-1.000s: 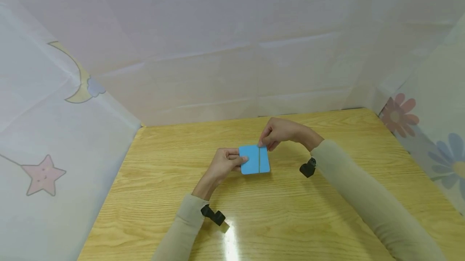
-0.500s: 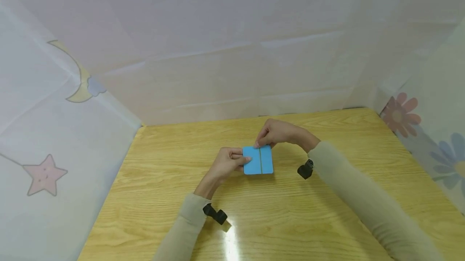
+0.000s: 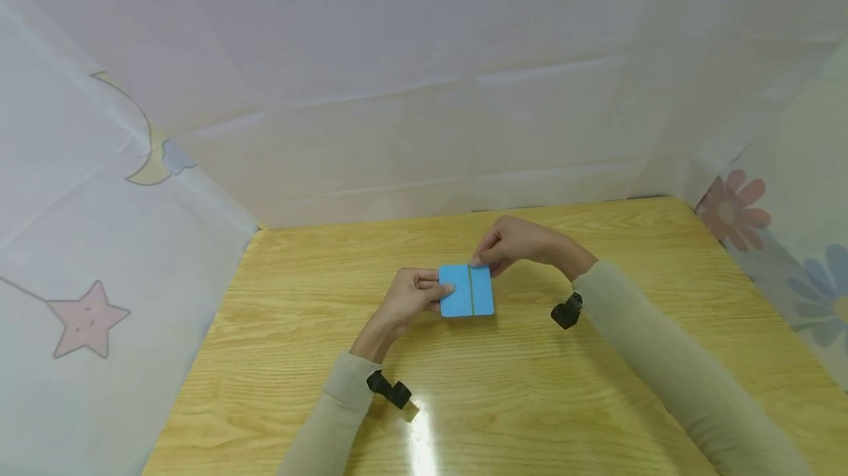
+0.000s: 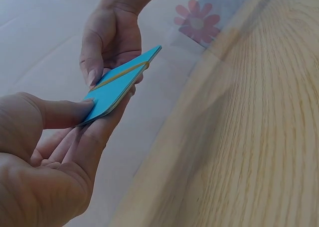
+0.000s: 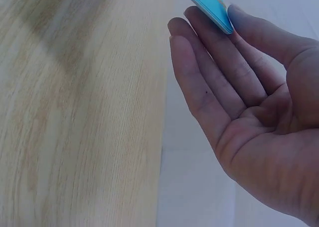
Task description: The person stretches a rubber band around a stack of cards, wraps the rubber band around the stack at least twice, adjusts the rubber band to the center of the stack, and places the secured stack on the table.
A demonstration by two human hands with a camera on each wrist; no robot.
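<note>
A small square light-blue pad [image 3: 457, 303] with rounded corners and a layered edge is held above the table. A thin yellow-brown elastic band [image 4: 119, 76] runs around it, right of its middle in the head view. My left hand [image 3: 405, 299] grips the pad's left side, with the thumb flat on the top face and the fingers underneath. At the far edge, by the end of the band, my right hand [image 3: 513, 240] pinches the pad between thumb and fingertips. In the right wrist view, the right hand [image 5: 259, 92] has its other fingers extended below the pad's corner [image 5: 212, 8].
A wood-grain table [image 3: 298, 343] lies under both hands. Pale fabric walls [image 3: 371, 123] stand behind and on both sides, printed with a star [image 3: 89, 319], a moon and flowers [image 3: 732, 210]. Black wrist cameras [image 3: 389, 389] sit on both sleeves.
The band lies slightly farther left on the pad than one second ago. My right fingertips shifted left along the far edge, then back right. The left hand keeps its grip.
</note>
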